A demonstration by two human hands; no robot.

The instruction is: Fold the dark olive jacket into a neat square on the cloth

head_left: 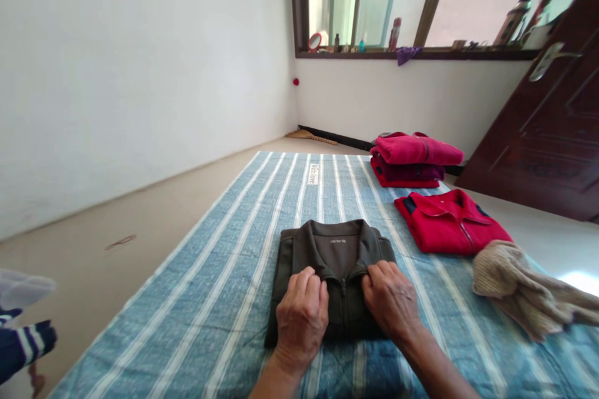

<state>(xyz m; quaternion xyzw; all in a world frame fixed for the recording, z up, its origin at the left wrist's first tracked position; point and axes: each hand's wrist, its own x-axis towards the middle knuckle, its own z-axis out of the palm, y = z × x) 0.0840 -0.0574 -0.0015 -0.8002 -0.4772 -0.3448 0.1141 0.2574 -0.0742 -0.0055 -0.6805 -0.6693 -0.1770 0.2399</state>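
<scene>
A dark olive zip-up jacket (345, 318), folded into a rectangle, lies on the striped cloth with its collar toward the far end. My left hand (303, 313) is closed on the left tip of the collar. On the other side of the zip, my right hand (392, 300) pinches the right collar tip. A size marking shows inside the neck, and the zip pull sits between my hands. Fingertips of both hands are partly hidden under the collar fabric.
Blue-and-white striped cloth (234, 274) covers the surface. To the right are a folded red jacket (435, 230), a crumpled beige knit garment (510, 280) and a stack of folded clothes (416, 153). A dark red door (538, 156) stands at the right.
</scene>
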